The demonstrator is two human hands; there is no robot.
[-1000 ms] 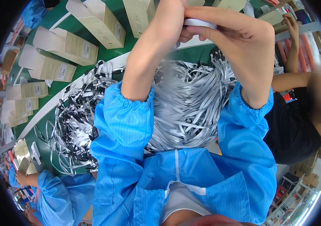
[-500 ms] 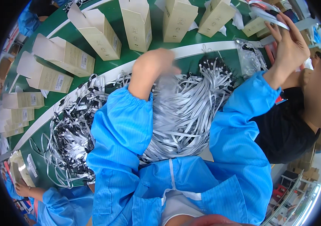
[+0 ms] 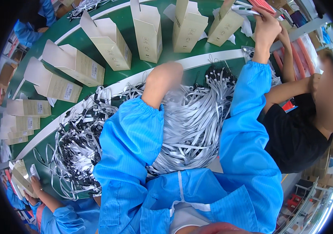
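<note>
My right hand (image 3: 267, 30) is raised at the upper right, its fingers closed on a flat grey-white strap (image 3: 246, 9). The strap reaches the top of an open beige box (image 3: 224, 30). My left hand (image 3: 165, 79) hangs over the near edge of the white rail, above a thick pile of grey-white straps (image 3: 192, 128); motion smears its fingers, so their grip cannot be made out. Black cords and small black parts (image 3: 218, 76) lie at the pile's far end. Left of my left sleeve sits a second heap of straps with black ends (image 3: 78, 150).
Several open beige boxes (image 3: 110, 45) line the green surface (image 3: 132, 74) beyond the curved white rail (image 3: 201, 59). A person in black (image 3: 295, 136) is close on my right, with an arm near my right hand. Another person's blue sleeve (image 3: 67, 218) is at lower left, by an open box.
My right hand has moved left and farther away, bringing the strap to the box. The boxes appear slightly farther right and nearer. The lower-left person's hand has reached a white slip.
</note>
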